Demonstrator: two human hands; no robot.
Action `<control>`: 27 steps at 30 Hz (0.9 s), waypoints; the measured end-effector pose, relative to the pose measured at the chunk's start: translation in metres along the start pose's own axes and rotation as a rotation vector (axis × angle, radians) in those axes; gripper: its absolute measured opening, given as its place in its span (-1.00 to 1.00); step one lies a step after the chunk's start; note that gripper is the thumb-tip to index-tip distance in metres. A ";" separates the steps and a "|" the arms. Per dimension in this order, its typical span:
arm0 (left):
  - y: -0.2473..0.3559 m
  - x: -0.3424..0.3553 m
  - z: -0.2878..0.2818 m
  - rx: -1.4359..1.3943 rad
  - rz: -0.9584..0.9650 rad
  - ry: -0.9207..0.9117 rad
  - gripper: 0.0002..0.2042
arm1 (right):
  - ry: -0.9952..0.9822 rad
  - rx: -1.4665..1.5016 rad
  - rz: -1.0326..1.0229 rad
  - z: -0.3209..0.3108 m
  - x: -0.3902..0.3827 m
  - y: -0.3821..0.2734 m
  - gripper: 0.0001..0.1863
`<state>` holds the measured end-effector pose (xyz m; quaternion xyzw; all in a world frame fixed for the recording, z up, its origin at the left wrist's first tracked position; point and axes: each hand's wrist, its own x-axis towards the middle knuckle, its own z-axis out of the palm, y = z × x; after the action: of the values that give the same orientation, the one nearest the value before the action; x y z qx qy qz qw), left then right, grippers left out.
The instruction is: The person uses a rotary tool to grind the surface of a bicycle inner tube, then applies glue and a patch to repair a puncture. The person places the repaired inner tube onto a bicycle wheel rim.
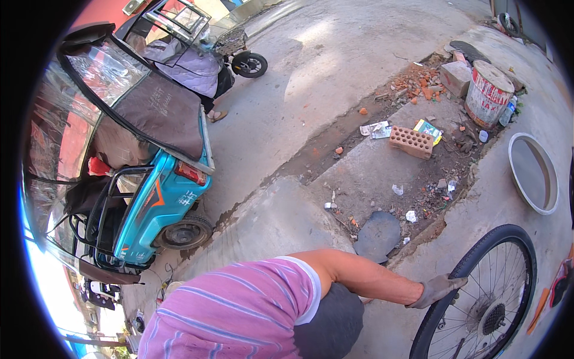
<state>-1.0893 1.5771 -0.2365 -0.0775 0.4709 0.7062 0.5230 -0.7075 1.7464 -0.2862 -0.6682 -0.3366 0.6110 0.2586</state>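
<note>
My left hand (439,291), in a grey work glove, is closed over the black tyre of a bicycle wheel (524,257). The wheel stands upright but tilted at the lower right, and the frame's lower edge cuts it off. Thin spokes run to its hub, where a dark sprocket cassette (494,319) shows. My left arm reaches across from a pink striped sleeve, above a dark grey knee (332,326). My right hand is out of the picture.
A round metal basin (512,170) lies beyond the wheel. A broken-up patch holds a perforated brick (411,142), rubble, litter and a paint-spattered bucket (487,96). At the left stands a turquoise covered tricycle (167,197); a scooter (249,64) is behind it. An orange strip (538,311) lies right of the wheel.
</note>
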 end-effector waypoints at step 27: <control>0.029 0.032 -0.008 0.063 0.009 0.003 -0.45 | -0.050 -0.255 0.186 -0.010 0.050 -0.081 -0.23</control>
<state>-1.1301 1.5924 -0.2432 -0.0602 0.4941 0.6931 0.5213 -0.7070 1.8367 -0.2560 -0.7086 -0.3543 0.6010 0.1054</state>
